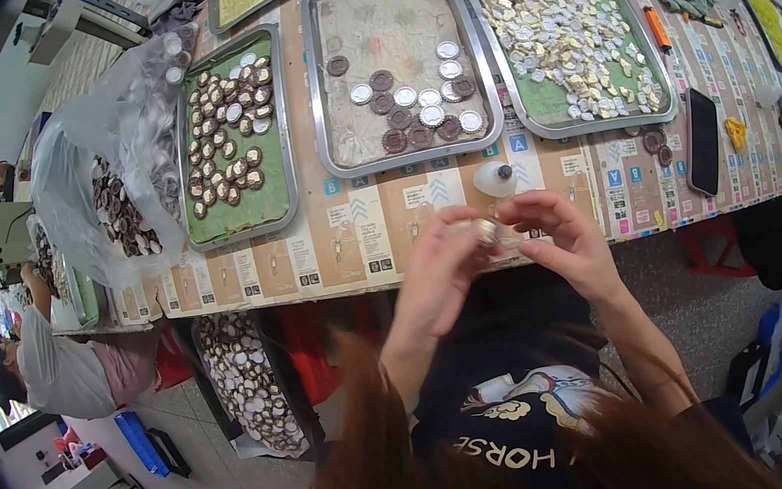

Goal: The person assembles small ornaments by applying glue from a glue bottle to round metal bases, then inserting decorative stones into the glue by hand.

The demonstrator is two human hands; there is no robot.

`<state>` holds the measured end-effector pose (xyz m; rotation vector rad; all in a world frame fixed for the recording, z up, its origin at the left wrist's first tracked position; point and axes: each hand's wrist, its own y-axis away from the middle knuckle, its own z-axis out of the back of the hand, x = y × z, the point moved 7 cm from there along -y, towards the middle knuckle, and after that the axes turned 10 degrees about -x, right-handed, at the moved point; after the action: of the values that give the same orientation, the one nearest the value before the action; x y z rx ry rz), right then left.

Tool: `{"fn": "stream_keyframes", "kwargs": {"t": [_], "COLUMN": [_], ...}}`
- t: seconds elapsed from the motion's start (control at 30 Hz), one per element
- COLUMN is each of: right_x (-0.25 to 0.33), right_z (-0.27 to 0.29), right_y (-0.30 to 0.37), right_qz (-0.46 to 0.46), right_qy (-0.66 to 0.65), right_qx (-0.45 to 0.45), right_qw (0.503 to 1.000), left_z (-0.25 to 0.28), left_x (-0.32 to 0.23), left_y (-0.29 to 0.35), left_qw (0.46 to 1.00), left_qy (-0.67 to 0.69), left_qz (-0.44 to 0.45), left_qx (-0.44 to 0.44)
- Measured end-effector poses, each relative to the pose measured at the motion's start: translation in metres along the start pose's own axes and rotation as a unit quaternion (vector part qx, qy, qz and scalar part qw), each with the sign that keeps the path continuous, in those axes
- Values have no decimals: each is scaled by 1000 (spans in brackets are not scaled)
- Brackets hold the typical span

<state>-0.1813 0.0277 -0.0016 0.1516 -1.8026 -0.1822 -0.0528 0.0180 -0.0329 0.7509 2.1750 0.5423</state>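
Close together at the table's near edge, my two hands meet around a small round gold-and-white piece (487,230). My left hand (440,269) pinches it between the fingertips. From the other side my right hand (564,237) has its fingers bent, with thumb and forefinger near the piece; whether they hold a part of their own is too small to make out. Just beyond the fingers is a small white bottle (495,180) with a dark tip. Farther back lies a grey-lined metal tray (378,24) holding brown scalloped discs (381,80) and white discs (452,68).
A green tray (276,186) of brown-and-gold pieces and a plastic bag (67,141) lie left. Right are a tray (533,112) of gold and white pieces, a phone (701,142) and an orange cutter (657,29). Other people sit at both sides.
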Motion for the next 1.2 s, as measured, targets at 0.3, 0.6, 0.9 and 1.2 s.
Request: {"fn": "stream_keyframes", "kwargs": {"t": [0.3,0.6,0.9,1.2], "right_x": [-4,-7,-17,0], "right_z": [29,1,11,1], "right_y": [-19,-47,-38,-24], "right_qz": [134,219,42,36], "right_qy": [171,368,16,-6], "right_qx": [-140,-117,-123,-107], "right_qw": [966,896,991,994], "left_z": [151,25,8,13], "left_x": [-225,-151,-132,-120], "left_y": [2,-87,-91,-85], "left_qw": [553,540,507,787], "left_qy": [-486,-666,-661,-426], "left_qz": [-498,-444,-477,-412], "left_qx": [-457,-262,-280,-170]}}
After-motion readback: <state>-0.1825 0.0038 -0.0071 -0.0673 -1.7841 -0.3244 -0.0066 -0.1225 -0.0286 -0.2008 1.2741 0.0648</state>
